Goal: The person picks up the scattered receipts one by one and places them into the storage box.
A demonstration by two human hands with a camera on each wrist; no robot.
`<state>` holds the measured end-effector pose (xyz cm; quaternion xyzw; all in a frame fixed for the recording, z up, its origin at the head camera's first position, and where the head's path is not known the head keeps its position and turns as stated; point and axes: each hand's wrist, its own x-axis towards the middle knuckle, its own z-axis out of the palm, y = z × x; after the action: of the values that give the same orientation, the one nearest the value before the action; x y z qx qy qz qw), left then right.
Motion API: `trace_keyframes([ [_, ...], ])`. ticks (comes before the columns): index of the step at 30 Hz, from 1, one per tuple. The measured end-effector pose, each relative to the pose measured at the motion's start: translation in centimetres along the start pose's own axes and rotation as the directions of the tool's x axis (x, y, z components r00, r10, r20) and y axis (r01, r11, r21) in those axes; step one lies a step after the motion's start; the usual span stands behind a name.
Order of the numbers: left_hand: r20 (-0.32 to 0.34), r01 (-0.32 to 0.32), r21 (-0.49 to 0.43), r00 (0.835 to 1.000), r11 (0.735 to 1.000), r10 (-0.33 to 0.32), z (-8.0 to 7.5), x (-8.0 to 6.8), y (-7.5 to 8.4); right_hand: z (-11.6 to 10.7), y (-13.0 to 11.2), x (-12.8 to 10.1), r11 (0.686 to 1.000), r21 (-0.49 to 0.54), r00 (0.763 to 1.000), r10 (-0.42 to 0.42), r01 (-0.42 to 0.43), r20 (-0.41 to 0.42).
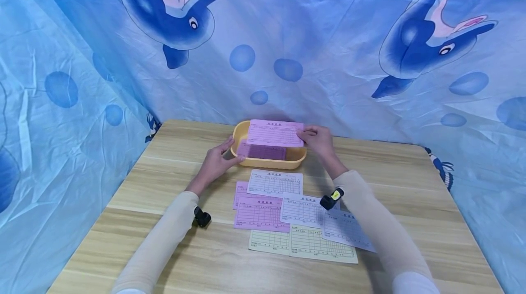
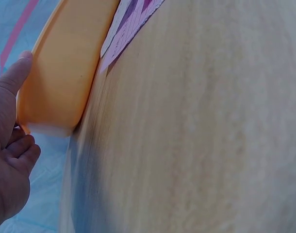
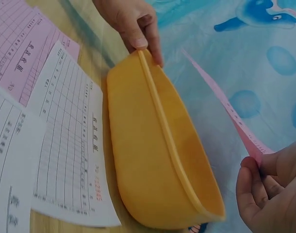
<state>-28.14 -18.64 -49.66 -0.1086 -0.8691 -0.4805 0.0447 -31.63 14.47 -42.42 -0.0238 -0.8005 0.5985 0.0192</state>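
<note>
Blue cloth with big dolphins and round bubbles hangs all around a light wooden table (image 1: 176,157), and it looks thin and crinkly

Right hand (image 1: 318,141) fingers (image 3: 250,187) are curled tight and pinch the corner of a pink sheet (image 1: 274,132). This paper is thin and flat, shaped like a long box, with small lines printed on it. It floats just over the yellow tub (image 1: 269,162), near the middle of the head view

Left hand (image 1: 215,161) has its fingers mostly straight. The thumb (image 2: 14,73) presses on the rim at the left end of the tub, and the other fingers (image 2: 22,148) bend a little under that end. They do not wrap around it

The tub is smooth plastic, long and round at the ends, with a thin lip on top. A dark purple shape shows inside it, under the held sheet

More paper sheets lie flat on the table below the tub, in the lower middle of the head view. Some overlap. A white sheet (image 1: 274,182) is just beside the tub. A pink one (image 1: 259,214) lies under it. Pale yellow sheets (image 1: 304,243) lie lowest. All have little boxes and lines printed on them

Both arms wear soft cream sleeves (image 1: 164,234), and a small black camera (image 1: 202,217) sits on each wrist
</note>
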Motion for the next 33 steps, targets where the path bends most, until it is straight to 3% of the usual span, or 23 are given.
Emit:
trace_keyframes([
  [14,0.009,0.022,-0.016,1.000,1.000,-0.022,0.0,-0.1,0.2,3.9,0.7,1.3,0.976,-0.216,0.999,-0.032,0.030,-0.005],
  [27,-0.002,0.002,-0.020,1.000,1.000,-0.003,0.0,-0.1,0.1,5.7,1.2,0.9,0.965,-0.261,0.999,0.025,-0.017,0.027],
  [33,0.000,-0.002,-0.004,1.000,1.000,0.002,0.0,-0.1,0.0,6.2,1.2,0.8,0.952,-0.307,0.999,-0.010,0.020,0.035],
])
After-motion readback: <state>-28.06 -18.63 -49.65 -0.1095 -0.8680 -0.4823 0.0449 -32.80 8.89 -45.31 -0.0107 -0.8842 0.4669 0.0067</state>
